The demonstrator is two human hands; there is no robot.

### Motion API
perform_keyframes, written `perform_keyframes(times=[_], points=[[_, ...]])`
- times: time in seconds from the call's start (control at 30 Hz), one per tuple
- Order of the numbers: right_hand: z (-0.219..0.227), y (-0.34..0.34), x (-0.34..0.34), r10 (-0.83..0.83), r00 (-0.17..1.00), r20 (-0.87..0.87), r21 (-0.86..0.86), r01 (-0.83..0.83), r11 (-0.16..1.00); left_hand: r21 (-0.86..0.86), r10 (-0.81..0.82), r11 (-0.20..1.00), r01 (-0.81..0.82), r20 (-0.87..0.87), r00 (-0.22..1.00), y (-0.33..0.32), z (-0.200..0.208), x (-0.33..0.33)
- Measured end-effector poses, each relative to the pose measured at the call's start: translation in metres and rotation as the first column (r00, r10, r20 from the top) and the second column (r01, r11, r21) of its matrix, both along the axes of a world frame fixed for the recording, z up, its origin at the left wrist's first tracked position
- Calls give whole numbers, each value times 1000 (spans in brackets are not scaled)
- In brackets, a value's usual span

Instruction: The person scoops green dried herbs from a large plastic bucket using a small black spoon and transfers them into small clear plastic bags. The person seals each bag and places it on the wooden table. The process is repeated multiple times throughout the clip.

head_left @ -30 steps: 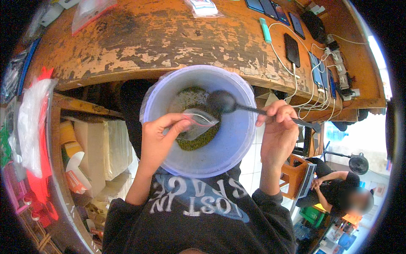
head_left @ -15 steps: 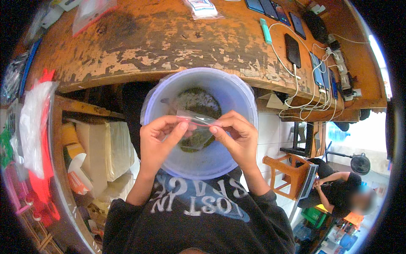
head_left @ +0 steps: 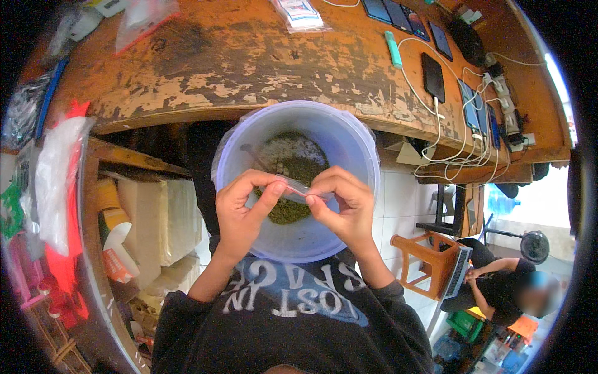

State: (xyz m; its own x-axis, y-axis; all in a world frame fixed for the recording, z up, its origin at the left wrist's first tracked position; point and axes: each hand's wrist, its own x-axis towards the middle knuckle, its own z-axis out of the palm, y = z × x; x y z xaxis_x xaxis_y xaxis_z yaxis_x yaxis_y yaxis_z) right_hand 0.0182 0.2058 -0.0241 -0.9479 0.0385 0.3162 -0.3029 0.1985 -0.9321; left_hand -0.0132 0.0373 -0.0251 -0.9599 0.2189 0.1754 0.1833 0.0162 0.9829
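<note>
Both hands pinch a small clear bag [head_left: 293, 187] by its top edge, just above the bucket [head_left: 349, 149] on the lap: left hand [head_left: 240, 209] at one end, right hand [head_left: 342, 202] at the other, fingers clamped on the seal strip. The bag looks light, limp and slippery, so the stiffer strip seems the best hold.

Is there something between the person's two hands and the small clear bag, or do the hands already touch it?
Nothing visible stands between them. The left hand and the right hand both pinch the top of the small clear bag directly, each with a fingertip grip. The bag hangs over the bucket, which holds green powder.
</note>
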Motion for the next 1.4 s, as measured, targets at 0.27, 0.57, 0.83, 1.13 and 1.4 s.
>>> perform_keyframes(times=[0.27,0.57,0.83,1.13,1.4], points=[[8,-1,14,-19,998,-59,95,25,995,-117,-65,992,46,-158,985,8,2,14],[9,13,44,-121,988,-91,61,127,990,-278,-236,949,150,-307,922,38,16,28],[-11,28,62,-274,954,-125,-47,270,962,-248,-232,954,169,-253,939,57,20,36],[-12,75,78,-35,998,50,-298,49,953,-340,-471,871,354,-377,798,83,38,15],[-91,152,82,-648,588,485,-544,783,302,-130,-177,982,141,-334,926,76,30,-39]])
